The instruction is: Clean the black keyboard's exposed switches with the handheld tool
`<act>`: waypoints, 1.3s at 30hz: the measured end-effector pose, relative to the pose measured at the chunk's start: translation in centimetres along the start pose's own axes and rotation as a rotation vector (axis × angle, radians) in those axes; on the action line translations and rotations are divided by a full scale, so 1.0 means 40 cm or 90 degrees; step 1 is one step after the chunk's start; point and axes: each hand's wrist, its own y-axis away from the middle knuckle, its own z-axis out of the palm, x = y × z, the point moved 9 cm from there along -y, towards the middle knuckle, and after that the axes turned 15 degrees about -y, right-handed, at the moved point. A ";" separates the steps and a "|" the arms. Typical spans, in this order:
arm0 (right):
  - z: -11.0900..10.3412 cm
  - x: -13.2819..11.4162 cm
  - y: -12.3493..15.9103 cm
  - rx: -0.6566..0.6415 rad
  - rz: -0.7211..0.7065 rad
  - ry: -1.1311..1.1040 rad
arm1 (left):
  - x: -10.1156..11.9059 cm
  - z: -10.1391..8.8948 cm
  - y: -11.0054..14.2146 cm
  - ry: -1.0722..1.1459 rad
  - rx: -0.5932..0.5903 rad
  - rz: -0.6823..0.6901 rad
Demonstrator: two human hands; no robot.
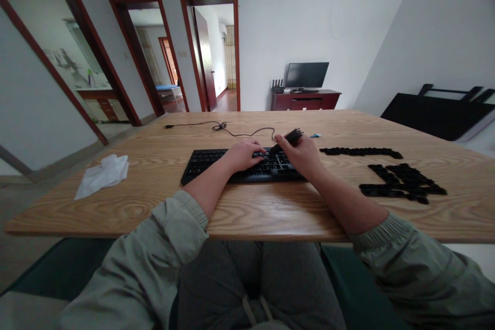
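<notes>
Keyboard, black, lies on the wooden table beneath both hands. Left hand rests curled over its keys; right hand grips a dark tool, its tip down at the keys. Black keycaps lie grouped further right; a crumpled tissue lies well left.

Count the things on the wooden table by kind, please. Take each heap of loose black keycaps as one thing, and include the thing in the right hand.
Keyboard: 1
Dark tool in the right hand: 1
Black cable: 1
White tissue: 1
Blue scrap: 1
Heaps of black keycaps: 2
Total: 7
</notes>
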 end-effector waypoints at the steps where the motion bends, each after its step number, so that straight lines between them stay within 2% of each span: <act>1: 0.000 0.003 -0.002 0.006 0.006 -0.004 | 0.000 -0.001 -0.001 0.005 0.002 0.003; 10: 0.002 0.030 -0.029 0.044 0.013 -0.053 | 0.000 -0.005 -0.003 0.013 0.018 0.018; 16: 0.032 0.007 -0.036 0.000 -0.048 -0.027 | -0.007 0.003 -0.002 0.005 0.025 0.029; 22: 0.035 -0.012 -0.029 -0.014 -0.073 0.010 | -0.007 -0.003 0.001 0.015 0.025 0.005; 31: -0.004 0.008 -0.018 0.014 -0.004 0.022 | 0.024 -0.001 -0.006 -0.016 0.005 0.014; 35: 0.005 0.020 -0.026 0.029 0.004 0.002 | 0.022 -0.004 -0.006 -0.024 0.000 0.001; 39: 0.034 0.023 -0.035 0.003 -0.003 -0.020 | 0.009 0.000 -0.003 -0.023 -0.007 -0.009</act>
